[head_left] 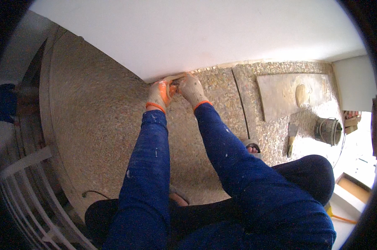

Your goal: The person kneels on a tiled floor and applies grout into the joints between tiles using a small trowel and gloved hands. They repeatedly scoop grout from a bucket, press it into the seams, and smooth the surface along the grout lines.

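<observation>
Both my hands wear pale knit gloves with orange-coated palms and orange cuffs. They meet at the foot of the white wall (205, 35), by its corner. My left hand (158, 94) is closed, its orange palm side turned toward my right hand (191, 89), which is closed too. A narrow tan strip (175, 77), tape-like in look, runs between them against the wall's lower edge. The fingertips are partly hidden, so its exact material is unclear. To the right, a thin pale line follows the joint between wall and speckled floor (101, 100).
A flat board (276, 98) bearing a tan smear lies to the right. Closer to me are a putty knife (292, 139) and a grey bucket (328, 131). A white slatted frame (28, 166) stands at the left. My sandalled foot (252, 148) rests near a dark floor seam.
</observation>
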A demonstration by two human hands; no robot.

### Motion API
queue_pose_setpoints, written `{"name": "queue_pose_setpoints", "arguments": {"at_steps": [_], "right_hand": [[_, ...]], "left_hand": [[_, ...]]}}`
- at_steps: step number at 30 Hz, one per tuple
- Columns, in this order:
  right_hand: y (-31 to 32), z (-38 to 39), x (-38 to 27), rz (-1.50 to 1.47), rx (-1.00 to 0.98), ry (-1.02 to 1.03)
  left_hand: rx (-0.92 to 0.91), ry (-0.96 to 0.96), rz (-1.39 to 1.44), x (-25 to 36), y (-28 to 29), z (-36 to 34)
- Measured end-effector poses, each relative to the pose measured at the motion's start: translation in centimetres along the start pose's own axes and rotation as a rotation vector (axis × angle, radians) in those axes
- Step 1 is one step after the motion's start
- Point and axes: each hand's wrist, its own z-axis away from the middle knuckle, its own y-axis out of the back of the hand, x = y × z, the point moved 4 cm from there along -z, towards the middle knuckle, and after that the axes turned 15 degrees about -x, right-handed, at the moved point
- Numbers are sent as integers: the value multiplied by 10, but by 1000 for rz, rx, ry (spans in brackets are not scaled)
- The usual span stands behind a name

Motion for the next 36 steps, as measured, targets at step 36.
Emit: {"name": "queue_pose_setpoints", "arguments": {"at_steps": [36], "right_hand": [[-36, 24, -40, 18, -137, -116]], "left_hand": [[36, -199, -1008, 19, 47, 26]]}}
